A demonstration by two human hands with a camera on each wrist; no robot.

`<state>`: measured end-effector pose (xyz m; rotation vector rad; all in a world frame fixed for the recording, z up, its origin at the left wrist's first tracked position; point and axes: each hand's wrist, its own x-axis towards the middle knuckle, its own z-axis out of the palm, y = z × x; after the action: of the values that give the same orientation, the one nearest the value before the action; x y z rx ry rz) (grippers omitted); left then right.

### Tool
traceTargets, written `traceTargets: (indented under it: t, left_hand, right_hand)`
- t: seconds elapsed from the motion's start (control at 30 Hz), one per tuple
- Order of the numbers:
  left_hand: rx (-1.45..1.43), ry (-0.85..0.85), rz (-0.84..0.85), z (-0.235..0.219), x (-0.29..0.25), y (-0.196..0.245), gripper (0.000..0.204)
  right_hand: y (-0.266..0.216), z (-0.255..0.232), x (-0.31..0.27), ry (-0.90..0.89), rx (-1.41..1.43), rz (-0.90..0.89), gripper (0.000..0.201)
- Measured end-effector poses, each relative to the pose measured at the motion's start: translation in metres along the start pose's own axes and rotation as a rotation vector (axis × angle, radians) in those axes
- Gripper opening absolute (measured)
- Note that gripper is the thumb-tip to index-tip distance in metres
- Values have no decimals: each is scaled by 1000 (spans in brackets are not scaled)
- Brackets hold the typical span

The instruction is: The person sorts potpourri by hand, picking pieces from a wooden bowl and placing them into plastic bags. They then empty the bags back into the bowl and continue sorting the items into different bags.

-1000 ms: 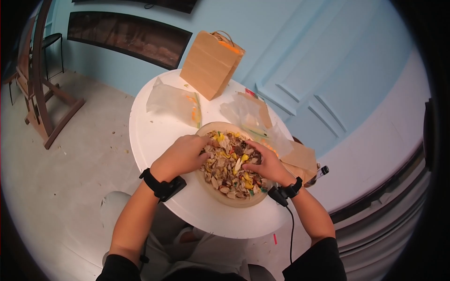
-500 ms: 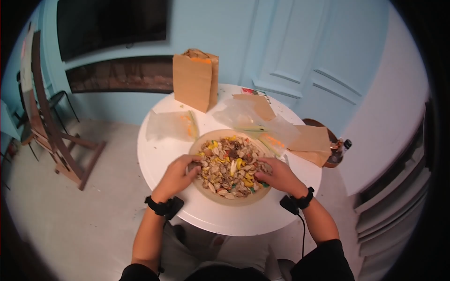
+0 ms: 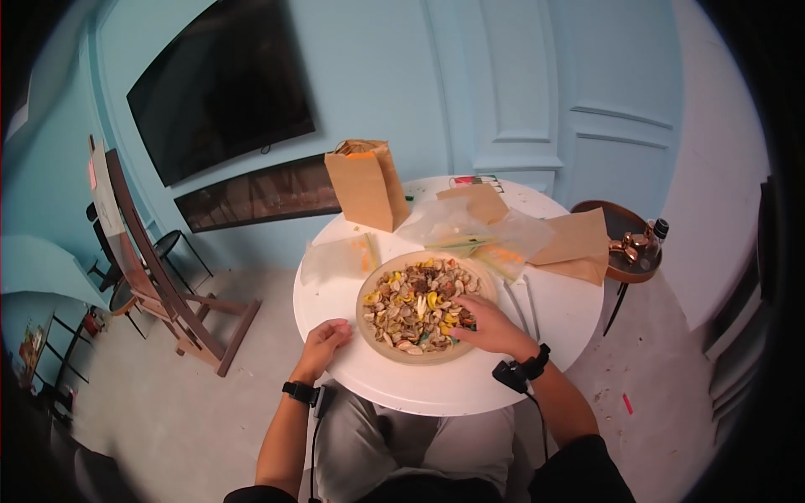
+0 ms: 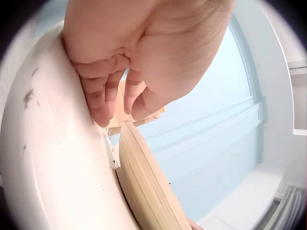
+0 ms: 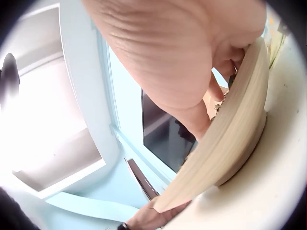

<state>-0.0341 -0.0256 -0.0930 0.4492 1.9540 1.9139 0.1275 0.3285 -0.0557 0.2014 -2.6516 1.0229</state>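
A round pale wooden bowl (image 3: 486, 339) full of mixed dried pieces (image 3: 411, 310), brown, cream, yellow and a little green, stands on the white round table (image 3: 360, 377). The left hand (image 3: 325, 345) is at the table beside the bowl's left side, apart from it, its fingers loosely bent with nothing seen between them; the left wrist view shows the bowl's outer wall (image 4: 148, 177) beyond the fingertips. The right hand (image 3: 495, 329) reaches over the bowl's right rim, thumb and fingers at the pieces. In the right wrist view the rim hides the fingertips of the right hand (image 5: 177, 62).
Behind the bowl are a standing paper bag (image 3: 366, 189), clear plastic bags (image 3: 335, 258) and flat brown paper (image 3: 574, 245). Metal tongs (image 3: 524, 303) lie right of the bowl. A small side table (image 3: 616, 268) with a bottle (image 3: 658, 235) stands at the right, an easel (image 3: 159, 268) at the left.
The left hand has left the bowl and come down beside it on the left. The right hand stays over the bowl's right side. The head view has tilted up and turned.
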Motion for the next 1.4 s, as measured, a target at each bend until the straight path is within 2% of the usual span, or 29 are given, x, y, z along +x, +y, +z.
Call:
traceTargets:
  t: [0.1,0.2,0.3,0.4,0.53,0.67,0.77,0.9,1.0,1.03,1.17,1.27,1.3,1.4]
  left_hand:
    - [-22,48,-5,3,-1,0,27]
    - [38,66,16,4,-3,-5,26]
    - [68,68,65,4,-2,-14,25]
    - [60,73,83,8,-2,-15,25]
    - [83,99,86,14,-3,-13,26]
    - [125,117,94,22,-5,-8,28]
    - [124,135,72,26,-6,-2,30]
    - [128,114,23,17,-5,-7,36]
    - [18,141,-48,24,-16,19,33]
    - [76,162,-66,24,-19,29,34]
    - [377,136,48,19,-9,59,38]
    - [489,28,116,37,9,96,37]
    - [516,-56,177,37,21,98,44]
    - [605,-185,-120,55,45,122,54]
  right_hand:
    - [1,2,0,30,34,0,66]
    - [12,5,0,46,184,-12,63]
    - [15,5,0,25,343,61,60]
    - [13,0,-2,53,402,56,62]
    - [3,-9,-3,39,461,110,59]
    - [2,-7,-5,77,319,88,54]
    - [-1,-7,-7,118,321,67,51]
    - [-4,-9,-9,125,491,88,50]
    - [-2,-14,-12,134,608,107,50]
    - [3,-13,-13,152,607,101,49]
    - [13,-13,-14,174,806,146,50]
    - [17,-11,-12,198,859,193,50]
    - [17,-12,-10,188,864,212,50]
    - [9,-28,5,153,827,241,51]
